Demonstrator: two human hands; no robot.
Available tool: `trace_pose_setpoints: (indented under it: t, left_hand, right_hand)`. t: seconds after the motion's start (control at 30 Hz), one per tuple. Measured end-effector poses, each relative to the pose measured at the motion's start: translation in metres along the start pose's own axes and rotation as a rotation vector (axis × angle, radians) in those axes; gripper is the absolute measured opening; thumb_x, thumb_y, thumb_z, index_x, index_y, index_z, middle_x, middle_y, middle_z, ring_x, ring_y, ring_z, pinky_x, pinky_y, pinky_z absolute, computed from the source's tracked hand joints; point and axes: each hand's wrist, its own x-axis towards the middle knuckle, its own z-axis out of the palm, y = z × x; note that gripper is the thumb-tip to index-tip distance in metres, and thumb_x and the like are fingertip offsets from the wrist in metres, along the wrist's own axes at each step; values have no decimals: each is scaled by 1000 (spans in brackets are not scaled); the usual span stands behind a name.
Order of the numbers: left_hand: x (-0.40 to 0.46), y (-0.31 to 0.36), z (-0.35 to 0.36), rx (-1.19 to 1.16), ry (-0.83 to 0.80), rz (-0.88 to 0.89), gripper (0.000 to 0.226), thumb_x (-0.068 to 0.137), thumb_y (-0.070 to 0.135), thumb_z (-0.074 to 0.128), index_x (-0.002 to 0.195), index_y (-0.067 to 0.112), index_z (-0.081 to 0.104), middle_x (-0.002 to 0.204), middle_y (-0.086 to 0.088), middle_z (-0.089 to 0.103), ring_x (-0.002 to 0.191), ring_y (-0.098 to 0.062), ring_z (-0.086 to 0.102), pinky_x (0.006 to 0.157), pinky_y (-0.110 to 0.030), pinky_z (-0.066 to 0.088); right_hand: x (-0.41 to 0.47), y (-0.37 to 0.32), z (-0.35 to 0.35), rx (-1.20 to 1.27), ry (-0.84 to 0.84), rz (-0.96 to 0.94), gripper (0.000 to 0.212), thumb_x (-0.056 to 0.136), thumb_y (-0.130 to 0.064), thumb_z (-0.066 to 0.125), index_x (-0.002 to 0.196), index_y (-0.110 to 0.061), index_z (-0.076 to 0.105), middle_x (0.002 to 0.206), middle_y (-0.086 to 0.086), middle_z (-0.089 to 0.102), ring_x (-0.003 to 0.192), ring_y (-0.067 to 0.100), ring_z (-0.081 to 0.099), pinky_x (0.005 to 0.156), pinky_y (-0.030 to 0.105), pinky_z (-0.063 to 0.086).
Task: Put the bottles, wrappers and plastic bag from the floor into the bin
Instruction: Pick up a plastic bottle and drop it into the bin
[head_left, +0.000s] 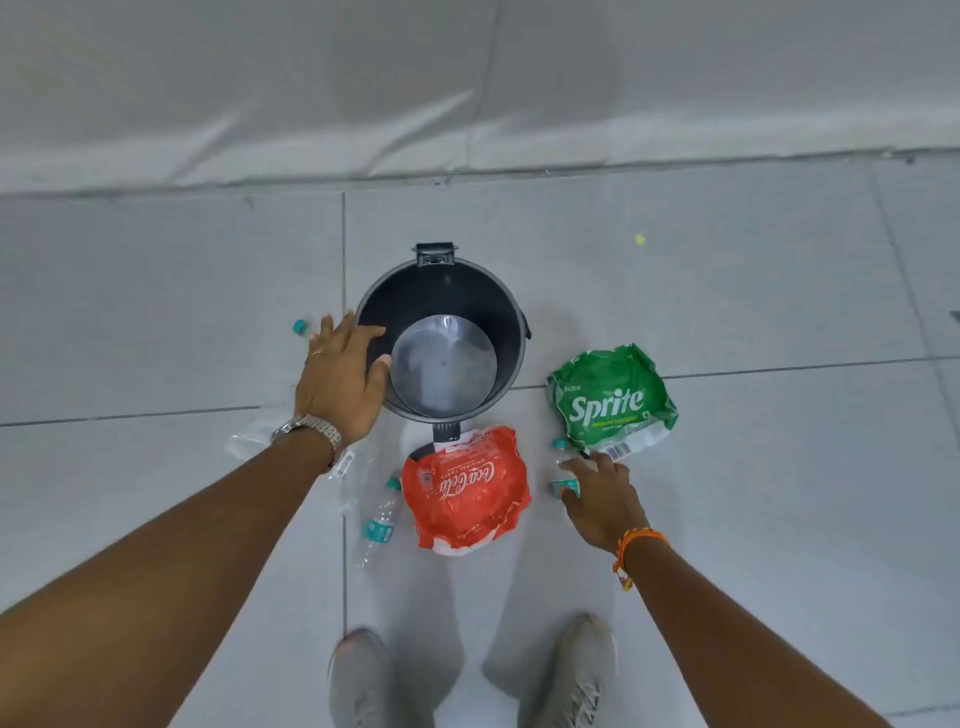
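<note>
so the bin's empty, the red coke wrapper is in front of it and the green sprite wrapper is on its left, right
Not quite: the head view shows the Sprite wrapper on the bin's right, not its left. The rest holds: the bin is empty and the Coke wrapper lies in front of it.

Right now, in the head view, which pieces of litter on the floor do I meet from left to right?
Bottle with teal cap → clear plastic bag → small water bottle → red Coca-Cola wrapper → green Sprite wrapper.
</note>
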Motion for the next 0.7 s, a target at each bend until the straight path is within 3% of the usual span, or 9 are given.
trace_pose_setpoints:
  t: [0.23, 0.53, 0.7]
  left_hand:
    - [8, -41, 59, 33, 59, 18, 52, 98, 35, 49, 148, 23, 38, 165, -9, 17, 152, -34, 10, 119, -46, 16]
    - [17, -65, 76, 114, 40, 30, 68, 97, 47, 40, 154, 16, 21, 166, -9, 7, 153, -32, 5, 119, -46, 11]
    - [16, -61, 75, 107, 35, 23, 69, 95, 50, 34, 155, 16, 23, 166, -9, 6, 153, -33, 6, 119, -47, 11]
  right_hand:
    - [43, 23, 55, 17, -181, 169, 47, 95, -41, 48, 142, -42, 45, 154, 17, 27, 134, 44, 35, 109, 49, 38]
    - [63, 35, 83, 78, -267, 206, 44, 95, -40, 53, 139, -34, 54, 135, 10, 35, 124, 36, 49, 110, 43, 41]
    - [55, 41, 92, 79, -371, 216, 54, 92, -45, 58, 144, -34, 48, 144, 10, 24, 125, 34, 52, 114, 40, 38]
